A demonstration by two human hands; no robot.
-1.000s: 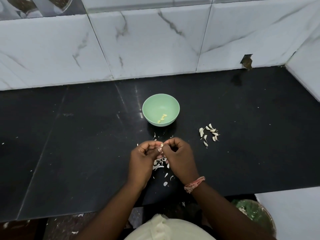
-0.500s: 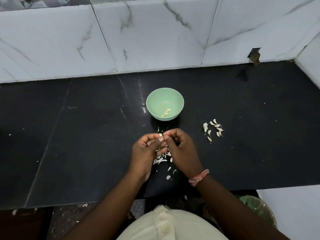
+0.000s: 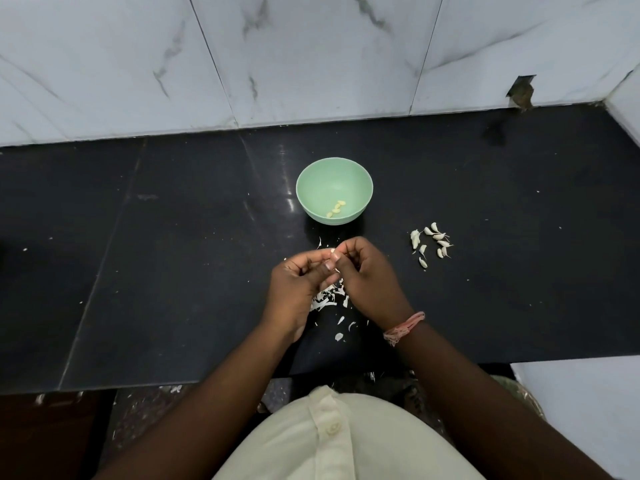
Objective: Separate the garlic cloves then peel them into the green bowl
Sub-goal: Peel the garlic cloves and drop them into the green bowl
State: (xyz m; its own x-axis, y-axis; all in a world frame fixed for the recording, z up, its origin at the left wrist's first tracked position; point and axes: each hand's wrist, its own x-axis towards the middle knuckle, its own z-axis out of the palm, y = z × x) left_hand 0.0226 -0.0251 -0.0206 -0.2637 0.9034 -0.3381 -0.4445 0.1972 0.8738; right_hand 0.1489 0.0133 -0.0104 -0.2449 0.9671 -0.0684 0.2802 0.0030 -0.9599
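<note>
Fingertips of both hands meet over a single garlic clove, a small pale sliver that is mostly hidden, only a whitish edge showing between them. The left hand curls its fingers in with the thumb pressed toward the clove, and the right hand pinches it from the other side, fingers bent tightly; a pink thread band circles that wrist. Directly below the hands, on the black counter, lies a scatter of peels, thin white papery flakes, with a few more loose bits nearer the counter's front edge. Just beyond the hands stands the green bowl, upright, its pale mint inside holding a few peeled cloves, yellowish and smooth, bunched near the bottom. To the right of the hands, apart from the bowl, sits a small cluster of unpeeled cloves, white-skinned with thin stalky tips, lying loosely beside each other. White marble tiles rise behind the counter.
</note>
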